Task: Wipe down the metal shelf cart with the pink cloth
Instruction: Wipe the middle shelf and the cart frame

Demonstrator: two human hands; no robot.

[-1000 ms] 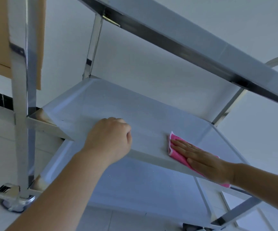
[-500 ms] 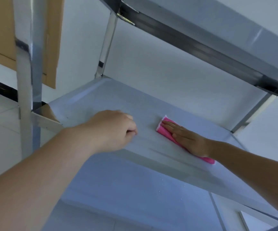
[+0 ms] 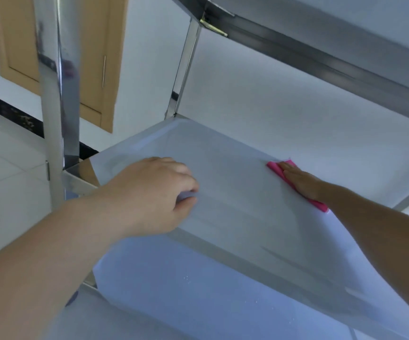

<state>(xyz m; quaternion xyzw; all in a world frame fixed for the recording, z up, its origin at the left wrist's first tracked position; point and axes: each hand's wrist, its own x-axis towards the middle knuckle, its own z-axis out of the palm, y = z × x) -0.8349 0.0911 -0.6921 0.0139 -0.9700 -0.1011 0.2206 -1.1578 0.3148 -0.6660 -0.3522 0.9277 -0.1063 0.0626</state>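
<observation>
Pressing pink cloth (image 3: 296, 185) flat: right hand (image 3: 301, 182), middle shelf (image 3: 235, 204); no legible writing.

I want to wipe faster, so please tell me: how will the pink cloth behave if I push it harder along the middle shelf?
The pink cloth lies flat under the right hand, so it is probably thin and floppy. On the smooth middle shelf it should slide easily, though uncovered edges may bunch.

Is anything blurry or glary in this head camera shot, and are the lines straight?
Head view: left hand and forearm slightly motion-smeared; pink cloth under the right hand reasonably sharp; mirror-like reflections on the near post; middle shelf evenly lit with soft sheen; wide-angle lens tilts and splays the cart's lines.
</observation>
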